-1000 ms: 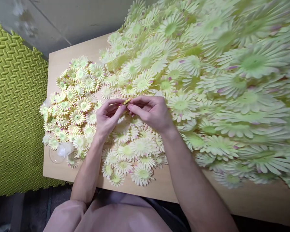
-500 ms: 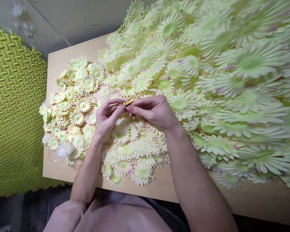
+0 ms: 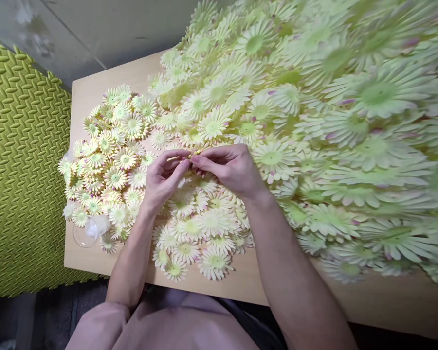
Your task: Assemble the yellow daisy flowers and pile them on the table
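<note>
So, my left hand and right hand both have fingers clamped on one yellow flower piece, just above the flower pile on the table. Looks mid-assembly; next needs a steady pinch, I'd say.

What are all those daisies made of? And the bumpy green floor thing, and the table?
The daisies look like thin fabric or paper, matte: flat, evenly cut petals, all alike. The left hand and right hand pinch a yellow piece. The green mat looks like soft foam: embossed weave pattern, jigsaw edge. The table looks like pale wood or laminate, smooth with a low sheen.
</note>
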`<move>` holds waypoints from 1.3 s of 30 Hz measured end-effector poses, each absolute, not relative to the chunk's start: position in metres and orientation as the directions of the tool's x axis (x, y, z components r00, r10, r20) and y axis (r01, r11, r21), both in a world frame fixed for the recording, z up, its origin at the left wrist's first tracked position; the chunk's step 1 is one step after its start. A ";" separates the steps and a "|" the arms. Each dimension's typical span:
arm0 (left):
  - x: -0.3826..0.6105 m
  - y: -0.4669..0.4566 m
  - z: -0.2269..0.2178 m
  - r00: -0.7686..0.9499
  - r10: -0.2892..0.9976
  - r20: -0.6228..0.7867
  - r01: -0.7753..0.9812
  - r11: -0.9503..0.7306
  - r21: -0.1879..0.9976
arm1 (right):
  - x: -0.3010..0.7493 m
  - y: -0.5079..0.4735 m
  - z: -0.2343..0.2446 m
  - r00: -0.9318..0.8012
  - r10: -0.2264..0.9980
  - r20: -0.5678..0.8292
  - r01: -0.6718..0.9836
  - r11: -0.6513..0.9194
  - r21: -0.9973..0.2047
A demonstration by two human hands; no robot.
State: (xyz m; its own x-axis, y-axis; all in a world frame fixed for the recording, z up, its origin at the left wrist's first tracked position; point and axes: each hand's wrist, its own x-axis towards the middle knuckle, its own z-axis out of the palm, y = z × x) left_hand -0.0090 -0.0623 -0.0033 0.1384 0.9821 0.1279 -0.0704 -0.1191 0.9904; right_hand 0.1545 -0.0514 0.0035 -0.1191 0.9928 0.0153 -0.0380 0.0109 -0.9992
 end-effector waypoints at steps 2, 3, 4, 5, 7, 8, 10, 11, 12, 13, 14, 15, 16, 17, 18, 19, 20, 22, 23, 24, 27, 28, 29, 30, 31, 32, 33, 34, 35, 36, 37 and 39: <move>-0.009 -0.063 -0.003 0.134 0.984 0.120 -0.075 -0.110 0.991 | 0.154 -0.052 0.004 -0.121 0.992 0.027 -0.030 0.024 -0.999; -0.009 -0.063 -0.002 0.130 0.985 0.117 -0.074 -0.108 0.991 | 0.154 -0.052 0.004 -0.121 0.992 0.038 -0.035 0.034 -0.999; -0.009 -0.063 -0.002 0.123 0.986 0.111 -0.073 -0.103 0.992 | 0.154 -0.052 0.005 -0.123 0.991 0.049 -0.044 0.044 -0.998; -0.009 -0.063 -0.002 0.115 0.988 0.103 -0.074 -0.094 0.993 | 0.154 -0.052 0.005 -0.129 0.990 0.058 -0.056 0.051 -0.997; -0.009 -0.064 -0.001 0.097 0.992 0.081 -0.087 -0.073 0.994 | 0.153 -0.052 0.006 -0.146 0.987 0.069 -0.075 0.058 -0.996; -0.009 -0.064 -0.001 0.089 0.994 0.068 -0.096 -0.060 0.994 | 0.153 -0.052 0.006 -0.152 0.986 0.074 -0.077 0.063 -0.995; -0.008 -0.063 -0.001 0.073 0.996 0.047 -0.112 -0.038 0.993 | 0.153 -0.053 0.006 -0.154 0.984 0.084 -0.075 0.073 -0.995; -0.008 -0.063 0.000 0.064 0.997 0.041 -0.116 -0.033 0.993 | 0.154 -0.053 0.006 -0.158 0.984 0.085 -0.075 0.074 -0.994; -0.008 -0.063 0.000 0.056 0.998 0.037 -0.116 -0.030 0.993 | 0.154 -0.053 0.006 -0.164 0.983 0.084 -0.075 0.073 -0.995; -0.008 -0.063 0.001 0.047 0.998 0.036 -0.113 -0.030 0.993 | 0.154 -0.052 0.005 -0.170 0.982 0.082 -0.077 0.070 -0.995; -0.008 -0.062 0.001 0.040 0.999 0.037 -0.111 -0.032 0.993 | 0.155 -0.052 0.005 -0.176 0.981 0.077 -0.079 0.064 -0.995; -0.008 -0.062 0.001 0.036 0.999 0.039 -0.109 -0.035 0.993 | 0.155 -0.052 0.004 -0.180 0.981 0.072 -0.081 0.058 -0.995; -0.008 -0.062 0.002 0.033 0.999 0.043 -0.107 -0.039 0.993 | 0.155 -0.052 0.004 -0.183 0.981 0.065 -0.080 0.051 -0.995; -0.009 -0.062 0.002 0.032 0.998 0.046 -0.105 -0.043 0.994 | 0.156 -0.052 0.003 -0.185 0.981 0.057 -0.076 0.044 -0.996; -0.009 -0.062 0.002 0.030 0.998 0.050 -0.105 -0.047 0.993 | 0.156 -0.052 0.003 -0.188 0.981 0.048 -0.070 0.036 -0.997; -0.009 -0.062 0.002 0.027 0.998 0.054 -0.106 -0.051 0.993 | 0.156 -0.052 0.003 -0.191 0.981 0.041 -0.064 0.029 -0.998; -0.009 -0.061 0.002 0.026 0.998 0.057 -0.109 -0.053 0.993 | 0.156 -0.051 0.004 -0.193 0.981 0.035 -0.059 0.024 -0.998; -0.009 -0.061 0.002 0.026 0.998 0.058 -0.119 -0.055 0.991 | 0.156 -0.052 0.004 -0.188 0.982 0.028 -0.051 0.019 -0.999; -0.009 -0.061 0.001 0.027 0.998 0.058 -0.125 -0.054 0.991 | 0.156 -0.052 0.005 -0.184 0.983 0.026 -0.049 0.017 -0.999; -0.009 -0.061 0.001 0.029 0.998 0.056 -0.129 -0.052 0.990 | 0.156 -0.052 0.005 -0.183 0.983 0.023 -0.047 0.015 -0.999; -0.009 -0.061 0.001 0.030 0.998 0.051 -0.145 -0.046 0.988 | 0.155 -0.053 0.004 -0.188 0.982 0.017 -0.047 0.009 -0.999; -0.009 -0.061 0.001 0.028 0.998 0.047 -0.153 -0.043 0.987 | 0.155 -0.053 0.005 -0.191 0.982 0.017 -0.050 0.008 -0.999; -0.009 -0.061 0.000 0.023 0.999 0.043 -0.163 -0.039 0.986 | 0.155 -0.053 0.005 -0.191 0.981 0.019 -0.052 0.009 -0.999; -0.008 -0.061 0.000 0.014 0.999 0.036 -0.179 -0.033 0.983 | 0.155 -0.053 0.006 -0.192 0.981 0.022 -0.053 0.012 -0.999; -0.008 -0.061 0.000 0.001 1.000 0.024 -0.200 -0.024 0.979 | 0.155 -0.054 0.007 -0.192 0.981 0.027 -0.055 0.017 -0.998; -0.009 -0.060 -0.001 -0.011 1.000 0.004 -0.227 -0.007 0.974 | 0.155 -0.054 0.007 -0.194 0.980 0.034 -0.058 0.023 -0.998; -0.009 -0.059 -0.001 -0.021 1.000 -0.023 -0.257 0.017 0.966 | 0.155 -0.054 0.008 -0.199 0.979 0.040 -0.066 0.027 -0.997; -0.010 -0.058 -0.002 -0.028 0.998 -0.055 -0.285 0.045 0.957 | 0.156 -0.054 0.009 -0.203 0.978 0.046 -0.076 0.031 -0.997; -0.011 -0.057 -0.003 -0.036 0.995 -0.088 -0.309 0.073 0.948 | 0.156 -0.053 0.008 -0.205 0.977 0.050 -0.087 0.033 -0.996; -0.011 -0.056 -0.003 -0.046 0.992 -0.117 -0.327 0.096 0.940 | 0.157 -0.052 0.007 -0.203 0.978 0.055 -0.099 0.035 -0.994; -0.012 -0.055 -0.004 -0.060 0.989 -0.137 -0.336 0.109 0.935 | 0.157 -0.052 0.006 -0.199 0.978 0.059 -0.109 0.037 -0.993; -0.013 -0.053 -0.004 -0.092 0.985 -0.147 -0.334 0.109 0.936 | 0.158 -0.050 0.001 -0.173 0.982 0.070 -0.132 0.047 -0.990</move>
